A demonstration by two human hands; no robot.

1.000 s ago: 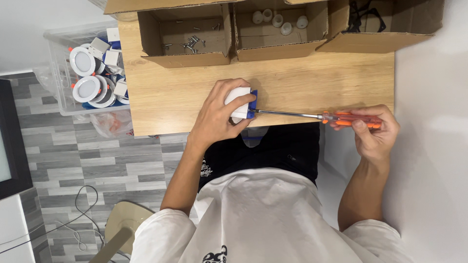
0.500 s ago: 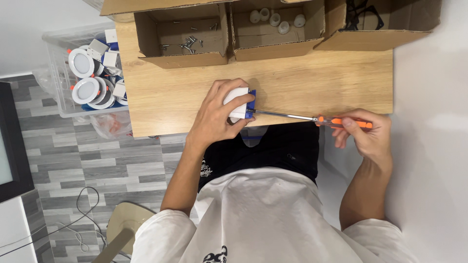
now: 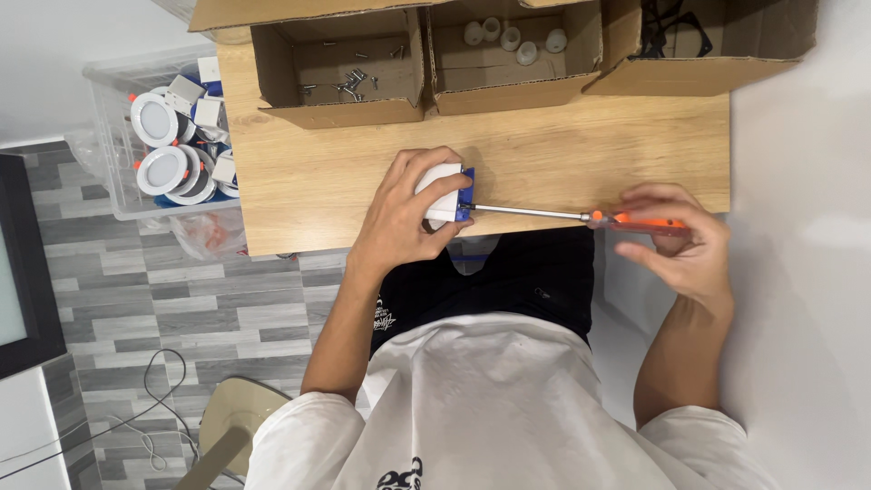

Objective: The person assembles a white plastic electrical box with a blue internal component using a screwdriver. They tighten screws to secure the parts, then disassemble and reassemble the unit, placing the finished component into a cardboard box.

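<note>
Two bare hands work at the near edge of a wooden table (image 3: 562,154). The left hand (image 3: 404,213) is wrapped over a small white box with a blue end piece (image 3: 446,192), pinning it to the tabletop with fingers curled around its top and thumb at its near side. The right hand (image 3: 680,245) holds the orange handle of a long screwdriver (image 3: 562,215) between thumb and loosely spread fingertips; its steel shaft runs from that hand straight across to the blue end, where the tip meets the box just beside the left hand's fingertips. Beyond the left hand stand three open cardboard boxes: one with loose screws (image 3: 340,68), one with small white round parts (image 3: 513,50), and one with dark wire pieces (image 3: 699,45). Farther out past the left hand, off the table, a clear plastic bin of round white downlights (image 3: 168,145) sits above the grey plank floor.
</note>
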